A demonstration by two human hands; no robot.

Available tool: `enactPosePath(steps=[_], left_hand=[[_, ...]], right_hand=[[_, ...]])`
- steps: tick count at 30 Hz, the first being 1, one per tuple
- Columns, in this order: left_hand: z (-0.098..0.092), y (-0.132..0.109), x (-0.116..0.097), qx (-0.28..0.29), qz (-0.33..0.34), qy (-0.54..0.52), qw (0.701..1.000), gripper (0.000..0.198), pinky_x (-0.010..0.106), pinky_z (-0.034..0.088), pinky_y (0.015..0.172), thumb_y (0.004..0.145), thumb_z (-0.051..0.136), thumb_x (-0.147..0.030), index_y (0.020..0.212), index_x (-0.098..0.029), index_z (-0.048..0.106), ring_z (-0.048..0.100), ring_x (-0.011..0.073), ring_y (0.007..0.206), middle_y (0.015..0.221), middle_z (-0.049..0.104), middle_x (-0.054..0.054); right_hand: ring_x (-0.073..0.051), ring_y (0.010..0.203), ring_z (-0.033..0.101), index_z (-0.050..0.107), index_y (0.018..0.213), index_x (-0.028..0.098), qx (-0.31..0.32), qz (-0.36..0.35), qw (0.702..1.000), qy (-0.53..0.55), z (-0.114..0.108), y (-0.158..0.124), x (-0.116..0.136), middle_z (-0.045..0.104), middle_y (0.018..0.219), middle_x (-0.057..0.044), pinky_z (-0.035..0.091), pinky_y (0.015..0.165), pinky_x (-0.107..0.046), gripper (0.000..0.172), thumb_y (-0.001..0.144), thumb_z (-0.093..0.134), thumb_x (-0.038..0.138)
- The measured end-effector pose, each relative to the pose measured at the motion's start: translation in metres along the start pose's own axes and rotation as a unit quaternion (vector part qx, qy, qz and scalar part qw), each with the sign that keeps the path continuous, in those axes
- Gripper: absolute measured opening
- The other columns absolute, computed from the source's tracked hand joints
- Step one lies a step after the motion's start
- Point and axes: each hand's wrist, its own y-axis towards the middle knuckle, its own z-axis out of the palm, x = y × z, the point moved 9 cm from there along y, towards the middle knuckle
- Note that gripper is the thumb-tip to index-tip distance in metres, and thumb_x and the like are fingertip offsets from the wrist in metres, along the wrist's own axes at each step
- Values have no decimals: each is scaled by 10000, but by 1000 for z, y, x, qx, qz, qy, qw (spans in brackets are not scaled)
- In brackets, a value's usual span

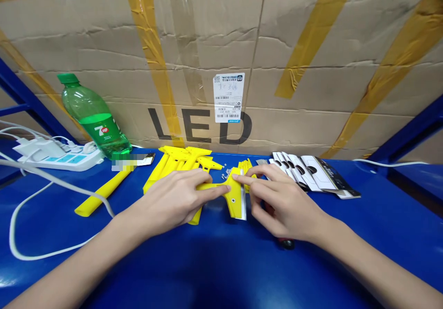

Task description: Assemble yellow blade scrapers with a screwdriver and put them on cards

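Note:
My left hand (pixel 176 193) is closed round the handle of a yellow scraper (pixel 234 200), its index finger stretched along it. A metal blade (pixel 243 203) runs down the scraper's right edge, and a screw sits in its head. The index fingertip of my right hand (pixel 280 198) touches the upper part of that head. The other fingers of this hand are curled round a tool with a red-and-black handle (pixel 286 243); most of it is hidden under the palm. Small screws (pixel 226 173) lie just behind the scraper, beside small yellow pieces (pixel 246 166).
Several yellow scraper bodies (pixel 171 161) are heaped behind my left hand. Another yellow handle (pixel 104 193) lies farther left, near a white cable, a power strip (pixel 69 159) and a green bottle (pixel 98 120). Printed cards (pixel 311 173) fan out at right. A large carton (pixel 214 46) stands behind.

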Motion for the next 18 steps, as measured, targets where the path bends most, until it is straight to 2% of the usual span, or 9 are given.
enactPosePath(steps=[2, 5, 7, 8, 10, 11, 13, 15, 18], left_hand=[[4, 1, -1, 20, 0, 5, 1000, 460, 275, 465, 641, 952, 507, -125, 1370, -300, 589, 646, 202, 818, 984, 689, 46], [6, 2, -1, 21, -4, 13, 1000, 470, 291, 495, 671, 962, 493, -129, 1392, -299, 574, 656, 216, 845, 1018, 696, 62], [2, 3, -2, -12, -2, 12, 1000, 467, 301, 509, 679, 969, 486, -129, 1400, -285, 572, 657, 219, 844, 1019, 694, 73], [-1, 3, -3, -32, 0, 9, 999, 463, 303, 513, 678, 971, 478, -124, 1398, -275, 576, 657, 219, 840, 1013, 693, 77], [-5, 5, -7, -66, 4, -2, 998, 447, 301, 517, 662, 973, 468, -114, 1377, -257, 596, 654, 214, 816, 985, 694, 79], [-7, 6, -9, -80, 6, -7, 997, 437, 300, 518, 648, 974, 465, -114, 1363, -255, 607, 654, 212, 797, 969, 696, 79], [-9, 8, -14, -100, 6, -11, 995, 424, 302, 525, 628, 977, 454, -113, 1343, -246, 620, 662, 212, 774, 956, 706, 86], [-12, 10, -17, -113, 8, -14, 993, 422, 318, 548, 651, 973, 440, -98, 1329, -231, 625, 688, 225, 822, 1012, 721, 109], [-11, 14, -23, -87, 26, -32, 995, 566, 378, 583, 783, 919, 401, 3, 1408, -240, 551, 690, 269, 1062, 1302, 665, 155]], right_hand=[[-297, 1101, 595, 533, 798, 232, -8, 43, 998, 46, -2, -3, -6, 689, 809, -53, 474, 920, -493, 161, 856, 542, 81], [-259, 986, 646, 454, 717, 238, -113, 192, 968, 115, -20, -11, -34, 660, 779, -48, 501, 830, -410, 218, 887, 575, 175], [-207, 773, 657, 484, 737, 230, -153, 328, 915, 176, -20, -24, -59, 671, 776, -42, 503, 697, -352, 225, 908, 615, 296], [-181, 667, 631, 536, 790, 225, -144, 385, 884, 221, -14, -29, -68, 666, 734, -26, 493, 634, -329, 202, 897, 646, 355], [-148, 530, 563, 626, 894, 212, -77, 456, 825, 325, 8, -35, -74, 633, 625, 5, 451, 529, -289, 251, 837, 724, 436], [-135, 493, 531, 655, 896, 202, -40, 470, 801, 369, 18, -36, -72, 610, 574, 16, 418, 493, -272, 284, 805, 755, 451], [-100, 444, 438, 663, 770, 187, 2, 476, 766, 431, 31, -36, -66, 525, 482, 45, 328, 450, -243, 298, 761, 797, 454], [-64, 424, 324, 615, 655, 181, -7, 479, 739, 474, 35, -37, -63, 420, 445, 80, 236, 435, -232, 349, 720, 830, 449], [-48, 444, 253, 613, 661, 171, -33, 486, 715, 502, 37, -41, -64, 385, 478, 99, 167, 439, -233, 371, 652, 879, 430]])
